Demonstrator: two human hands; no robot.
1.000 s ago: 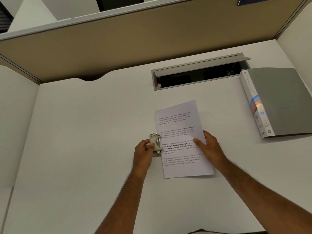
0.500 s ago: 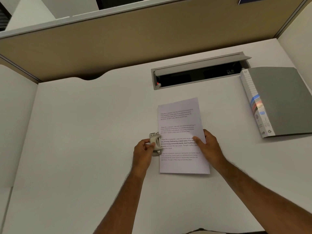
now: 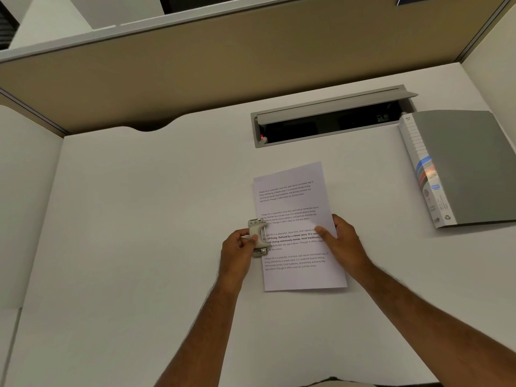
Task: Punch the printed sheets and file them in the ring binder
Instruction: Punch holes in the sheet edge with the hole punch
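Note:
A printed sheet (image 3: pixel 293 208) with several text paragraphs lies on the white desk (image 3: pixel 139 219) in front of me. Its left edge sits in a small grey hole punch (image 3: pixel 259 233). My left hand (image 3: pixel 237 248) grips the punch from the left, thumb on its lever. My right hand (image 3: pixel 342 241) holds the sheet's right edge, thumb on top of the paper and fingers curled at the edge. A closed grey ring binder (image 3: pixel 463 169) with a white labelled spine lies flat at the right of the desk.
An open cable tray (image 3: pixel 332 127) with a raised grey lid is set into the desk behind the sheet. A tan partition wall (image 3: pixel 223 65) closes the back, and white side panels stand left and right.
The sheet has turned and shifted slightly, its top swinging from left to right and back, while its left edge stays in the punch. Both hands have kept their places.

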